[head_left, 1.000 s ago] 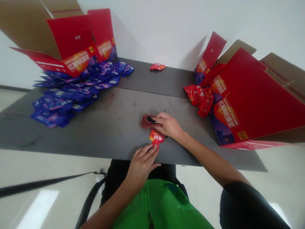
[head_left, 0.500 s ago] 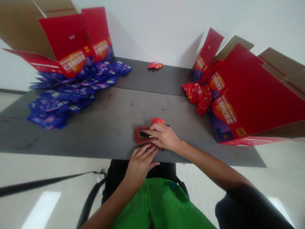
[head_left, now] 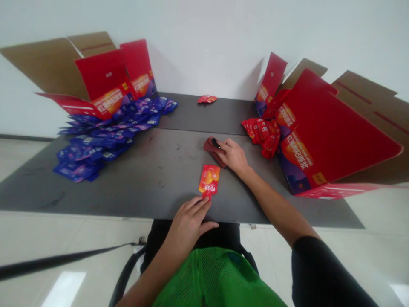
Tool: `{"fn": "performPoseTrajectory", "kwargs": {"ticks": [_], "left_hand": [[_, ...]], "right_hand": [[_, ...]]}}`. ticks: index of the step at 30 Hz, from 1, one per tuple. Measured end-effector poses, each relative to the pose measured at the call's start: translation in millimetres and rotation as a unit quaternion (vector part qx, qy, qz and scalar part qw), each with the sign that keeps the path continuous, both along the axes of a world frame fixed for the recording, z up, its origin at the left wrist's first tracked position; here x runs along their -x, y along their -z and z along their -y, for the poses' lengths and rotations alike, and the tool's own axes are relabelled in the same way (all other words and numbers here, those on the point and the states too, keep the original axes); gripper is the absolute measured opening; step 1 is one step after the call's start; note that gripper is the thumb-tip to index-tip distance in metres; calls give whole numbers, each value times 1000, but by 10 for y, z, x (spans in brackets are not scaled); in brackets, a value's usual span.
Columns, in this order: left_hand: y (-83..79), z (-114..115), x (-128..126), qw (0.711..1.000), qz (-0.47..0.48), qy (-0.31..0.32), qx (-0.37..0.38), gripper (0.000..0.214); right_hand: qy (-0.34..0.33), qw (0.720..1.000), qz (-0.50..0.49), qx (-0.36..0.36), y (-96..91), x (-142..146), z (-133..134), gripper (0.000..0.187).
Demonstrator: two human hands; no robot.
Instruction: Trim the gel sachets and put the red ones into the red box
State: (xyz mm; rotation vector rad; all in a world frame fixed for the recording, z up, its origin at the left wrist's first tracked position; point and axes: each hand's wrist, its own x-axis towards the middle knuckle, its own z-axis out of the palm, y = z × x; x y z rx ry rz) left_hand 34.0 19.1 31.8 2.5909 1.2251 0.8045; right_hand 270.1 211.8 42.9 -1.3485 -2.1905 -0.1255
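A: What about the containers?

B: There are two opened red cardboard display boxes, the far-left box [head_left: 104, 74] and the far-right box [head_left: 332, 132], at opposite ends of the grey table [head_left: 134, 187]. I can't see into either one.

A: And beside them?

B: A heap of blue-purple sachets [head_left: 102, 145], too many to count, spills along the table's left side. A heap of red sachets [head_left: 263, 136], also uncountable, lies on its right side. One small red cluster [head_left: 206, 99] sits at the far edge.

A: What's near the hands?

B: One flat red packet [head_left: 209, 181] lies face up mid-table, with printed orange artwork. The left hand [head_left: 188, 226] is slightly spread, its fingertips [head_left: 201, 204] touching the packet's lower end. The right hand [head_left: 233, 155] sits on one dark red pouch [head_left: 213, 150], fingers close together. I can't tell whether they're pinching it.
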Motion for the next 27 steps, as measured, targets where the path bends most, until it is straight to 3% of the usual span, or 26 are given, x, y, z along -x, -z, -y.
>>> {"fn": "performPoseTrajectory", "kwargs": {"ticks": [5, 10, 12, 19, 27], "left_hand": [[-132, -189, -229, 996, 24, -81, 1, 32], [-35, -301, -534, 986, -67, -155, 5, 67], [-24, -348, -577, 983, -80, -167, 7, 72], [-129, -572, -470, 987, -49, -151, -2, 38], [-90, -593, -296, 969, 83, -220, 72, 47]], "right_hand": [[28, 995, -92, -23, -28, -193, 101, 39], [35, 994, -105, 3, -39, -239, 120, 37], [39, 993, -107, 10, -35, -252, 106, 36], [37, 993, -108, 23, -23, -284, 91, 36], [33, 994, -98, 33, -46, -281, 96, 39]]}}
